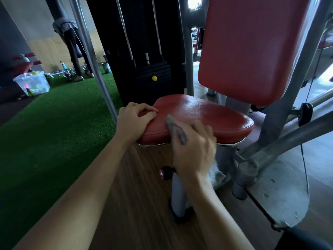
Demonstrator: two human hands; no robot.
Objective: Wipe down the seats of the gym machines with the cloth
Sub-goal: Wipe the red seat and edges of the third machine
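A: Since the cloth (175, 129) is a thin grey rag, limp and nearly weightless I'd judge, where does it sit?

B: Bunched in the right hand (193, 148), over the near front edge of the red seat (207, 114). One end pokes up out of the fist; a paler tail seems to hang below the wrist, though it is blurred.

A: And the fingers?

B: Curled closed around the wad. Soft stuff like that folds wherever it is pinched, so gathering it into the palm looks the sensible hold; a loose corner would only drag.

A: How will the seat take it?

B: It is padded vinyl, glossy, firm under the skin I'd guess, and probably slick, so the rag should glide with light pressure.

A: The other hand?

B: The left hand (137, 117) rests on the seat's left front corner, fingers bent and close together, tips on the top surface, gripping nothing that I can see.

A: Around it?

B: The red backrest (252, 47) stands upright behind, the black weight stack (144, 51) to the left, green turf (54, 123) beyond.
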